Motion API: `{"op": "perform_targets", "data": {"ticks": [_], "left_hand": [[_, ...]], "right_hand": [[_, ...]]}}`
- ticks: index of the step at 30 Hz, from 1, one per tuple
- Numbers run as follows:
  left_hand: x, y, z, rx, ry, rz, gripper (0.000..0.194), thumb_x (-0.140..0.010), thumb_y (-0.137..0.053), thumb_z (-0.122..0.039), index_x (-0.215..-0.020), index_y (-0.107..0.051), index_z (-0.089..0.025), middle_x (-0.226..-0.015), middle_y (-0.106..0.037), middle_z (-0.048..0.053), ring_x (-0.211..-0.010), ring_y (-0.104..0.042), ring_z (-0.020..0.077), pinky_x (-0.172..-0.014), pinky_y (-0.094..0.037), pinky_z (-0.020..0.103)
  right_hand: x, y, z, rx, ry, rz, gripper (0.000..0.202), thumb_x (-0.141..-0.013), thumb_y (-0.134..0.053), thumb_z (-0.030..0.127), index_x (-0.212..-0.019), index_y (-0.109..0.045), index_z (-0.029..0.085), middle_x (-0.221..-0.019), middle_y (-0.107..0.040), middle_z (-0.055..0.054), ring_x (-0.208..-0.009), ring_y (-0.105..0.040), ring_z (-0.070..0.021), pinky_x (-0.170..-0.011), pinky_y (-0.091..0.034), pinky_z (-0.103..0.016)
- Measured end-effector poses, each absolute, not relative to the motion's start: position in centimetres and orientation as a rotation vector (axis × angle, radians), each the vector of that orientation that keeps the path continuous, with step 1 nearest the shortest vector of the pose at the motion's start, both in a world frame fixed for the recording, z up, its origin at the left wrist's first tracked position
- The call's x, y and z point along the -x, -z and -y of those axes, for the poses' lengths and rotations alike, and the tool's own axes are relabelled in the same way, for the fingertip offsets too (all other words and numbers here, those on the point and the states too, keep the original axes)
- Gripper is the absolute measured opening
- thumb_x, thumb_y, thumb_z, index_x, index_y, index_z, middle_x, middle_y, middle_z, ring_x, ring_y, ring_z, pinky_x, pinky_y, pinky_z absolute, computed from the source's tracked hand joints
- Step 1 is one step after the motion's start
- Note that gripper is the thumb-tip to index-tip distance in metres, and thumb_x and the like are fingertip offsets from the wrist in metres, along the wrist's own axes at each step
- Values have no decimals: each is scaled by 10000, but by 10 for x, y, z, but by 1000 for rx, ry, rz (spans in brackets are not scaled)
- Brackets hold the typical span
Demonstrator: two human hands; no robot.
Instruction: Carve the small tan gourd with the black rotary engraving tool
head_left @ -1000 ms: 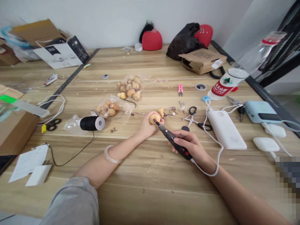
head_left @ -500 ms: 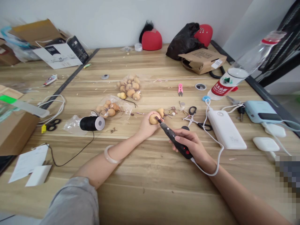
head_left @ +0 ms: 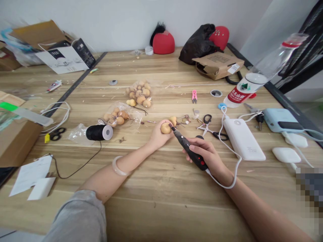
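Note:
My left hand (head_left: pixel 159 137) is closed round a small tan gourd (head_left: pixel 166 128), its rounded end facing me and its smaller lobe showing beyond my fingers. In my right hand (head_left: pixel 205 153) is a black pen-shaped rotary tool (head_left: pixel 188 146), with a red light near its back end. A white cable (head_left: pixel 236 168) runs from the tool to a white power bank (head_left: pixel 243 139). The tool's dark bit meets the gourd's right side; whether it presses on the surface I cannot tell. Just beyond my hands lie several loose grinding bits (head_left: pixel 186 118).
Clear bags of small gourds (head_left: pixel 141 95) lie beyond my left hand, near a black thread spool (head_left: pixel 97 133). Black-handled scissors (head_left: pixel 207 127), pink snips (head_left: pixel 194 95) and a large water bottle (head_left: pixel 248 87) are to the right. An open box (head_left: pixel 67 58) stands at the back left.
The tool's bit has shifted slightly right, from the gourd's face towards its right edge. My left hand and the gourd stay almost still.

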State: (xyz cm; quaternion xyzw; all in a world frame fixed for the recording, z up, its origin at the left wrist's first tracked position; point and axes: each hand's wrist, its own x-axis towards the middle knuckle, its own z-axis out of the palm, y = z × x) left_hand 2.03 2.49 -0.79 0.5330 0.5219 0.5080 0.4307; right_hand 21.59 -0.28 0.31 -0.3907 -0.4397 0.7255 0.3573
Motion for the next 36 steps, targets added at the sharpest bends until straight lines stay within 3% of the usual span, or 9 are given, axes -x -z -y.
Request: {"op": "perform_targets", "data": {"ticks": [6,14,20,36], "left_hand": [[-23,6,-25,-1246,-1248,-1344,251,-599,-768,-230,-721,-554,-185,-715,-670,-19,-673,-608,136,-662,-484,272],[-20,8,-25,-1333,-1276,-1372,249,-580,-737,-157,-759,-565,-179,-778,-675,-10,-786,-624,154,-792,-479,290],[-22,8,-25,-1256,-1256,-1312,241,-609,-758,-217,-726,-551,-179,-715,-667,-17,-680,-611,132,-669,-483,263],[-21,8,-25,-1256,-1270,-1242,245,-613,-762,-205,-731,-550,-169,-724,-670,-13,-698,-621,127,-668,-481,255]], "right_hand": [[-217,0,5,941,-1922,1231,332,-715,-773,317,-1000,-741,150,-732,-703,-44,-512,-629,-136,-496,-505,-255],[-216,-1,3,1004,-1880,1093,304,-719,-766,328,-958,-719,145,-700,-716,-60,-496,-627,-143,-476,-499,-245],[-217,2,4,910,-1939,1176,294,-731,-767,283,-991,-735,148,-730,-711,-47,-512,-637,-136,-489,-507,-242],[-217,2,4,900,-1940,1123,289,-748,-758,274,-1010,-749,151,-713,-714,-46,-505,-639,-126,-482,-504,-222]]}}
